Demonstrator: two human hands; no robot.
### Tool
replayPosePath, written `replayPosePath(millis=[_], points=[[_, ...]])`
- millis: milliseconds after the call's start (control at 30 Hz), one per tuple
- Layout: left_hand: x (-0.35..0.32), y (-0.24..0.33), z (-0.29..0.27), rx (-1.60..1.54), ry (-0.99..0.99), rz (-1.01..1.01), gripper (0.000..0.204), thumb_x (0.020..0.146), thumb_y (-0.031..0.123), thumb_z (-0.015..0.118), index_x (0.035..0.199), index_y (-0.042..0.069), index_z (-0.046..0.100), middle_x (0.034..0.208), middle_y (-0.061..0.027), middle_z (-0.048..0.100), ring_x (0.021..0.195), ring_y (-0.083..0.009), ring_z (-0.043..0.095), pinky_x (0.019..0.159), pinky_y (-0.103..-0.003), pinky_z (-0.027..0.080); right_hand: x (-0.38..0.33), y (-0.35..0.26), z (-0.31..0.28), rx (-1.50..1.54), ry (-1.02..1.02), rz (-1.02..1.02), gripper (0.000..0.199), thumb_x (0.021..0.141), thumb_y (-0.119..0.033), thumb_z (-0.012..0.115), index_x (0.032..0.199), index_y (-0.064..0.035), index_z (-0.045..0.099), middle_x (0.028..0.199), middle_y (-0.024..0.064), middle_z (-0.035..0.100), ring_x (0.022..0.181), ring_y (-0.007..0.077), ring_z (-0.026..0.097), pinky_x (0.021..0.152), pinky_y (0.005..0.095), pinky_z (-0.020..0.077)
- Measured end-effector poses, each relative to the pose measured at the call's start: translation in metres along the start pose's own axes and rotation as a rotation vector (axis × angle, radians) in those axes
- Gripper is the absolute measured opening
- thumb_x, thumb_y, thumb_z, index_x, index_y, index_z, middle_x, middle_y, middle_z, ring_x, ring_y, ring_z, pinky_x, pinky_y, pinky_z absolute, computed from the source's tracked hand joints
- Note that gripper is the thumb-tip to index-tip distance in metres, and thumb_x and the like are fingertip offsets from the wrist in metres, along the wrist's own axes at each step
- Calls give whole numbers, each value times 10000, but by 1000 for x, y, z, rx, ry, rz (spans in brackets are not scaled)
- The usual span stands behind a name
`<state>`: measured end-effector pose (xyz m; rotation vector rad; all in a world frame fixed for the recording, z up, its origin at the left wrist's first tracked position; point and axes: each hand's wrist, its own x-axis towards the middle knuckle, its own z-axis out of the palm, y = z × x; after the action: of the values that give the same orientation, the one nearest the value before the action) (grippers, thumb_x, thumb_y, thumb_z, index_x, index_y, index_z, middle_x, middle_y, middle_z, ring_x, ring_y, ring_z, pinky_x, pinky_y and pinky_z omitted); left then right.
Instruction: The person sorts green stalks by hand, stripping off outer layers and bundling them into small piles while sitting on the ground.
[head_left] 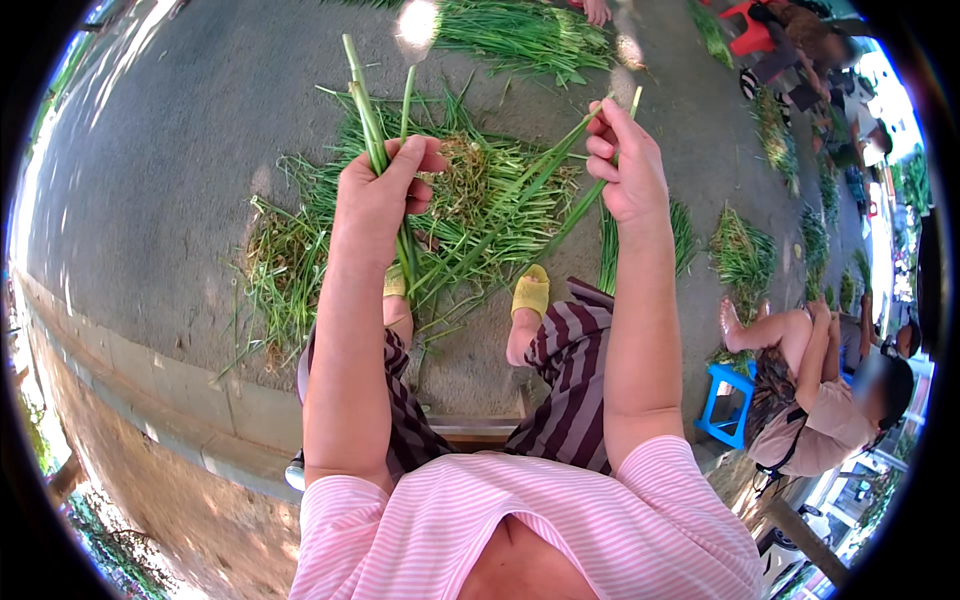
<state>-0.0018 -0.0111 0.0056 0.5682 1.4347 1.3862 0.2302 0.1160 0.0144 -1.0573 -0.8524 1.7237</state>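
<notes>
In the head view, we sat with bent knees near the kerb [215, 400] that edged the pavement [190, 190], both bare hands raised over a loose heap of long green stalks [510, 225]. Our left hand [388, 185] was closed on a few thick stalks [367, 125], clamped between thumb and fingers, their pale cut-looking ends pointing up and their leaves hanging below the palm. Our right hand [627, 165], level with it and well apart, was pinched at thumb and forefinger on slender green leaves [562, 152], which slanted down and leftward above the heap.

The heap lay on the pavement just out from its kerbed edge, ahead of our feet, with straw-coloured strands [462, 185] tangled on top. Our yellow slippers [531, 290] stood at its near side, below striped trousers [570, 365] and a pink striped shirt [500, 485].

Farther from the kerbed edge spread another pile of greens [515, 40], a second person's hand [597, 10] just beside it. To our right, a person in a dark cap [825, 420] sat beside a blue stool [728, 405], near a smaller bunch [742, 250]; a red stool [750, 28] stood beyond.
</notes>
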Motion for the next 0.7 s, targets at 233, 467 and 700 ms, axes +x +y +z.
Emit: replayPosePath(millis=[233, 467, 700], points=[[-2, 3, 2, 91, -69, 7, 187, 912, 214, 674, 977, 40, 699, 843, -24, 704, 515, -24, 430, 454, -198, 324, -2, 2, 7, -92, 6, 19, 180, 927, -225, 636, 910, -46, 628, 864, 46, 650, 566, 15, 426, 402, 157, 246], [-6, 1, 19, 158, -181, -112, 198, 889, 225, 697, 950, 36, 694, 837, -35, 713, 518, -33, 416, 474, -200, 337, 0, 8, 11, -136, -36, 13, 178, 930, -227, 622, 901, -51, 622, 888, 75, 679, 561, 7, 432, 401, 155, 251], [-14, 2, 26, 123, -277, -168, 263, 859, 244, 742, 1004, 30, 695, 845, -32, 705, 533, -40, 424, 482, -205, 355, -7, 14, 17, -260, -60, 24, 184, 930, -252, 627, 899, -71, 634, 846, 57, 695, 526, 0, 434, 405, 152, 260]])
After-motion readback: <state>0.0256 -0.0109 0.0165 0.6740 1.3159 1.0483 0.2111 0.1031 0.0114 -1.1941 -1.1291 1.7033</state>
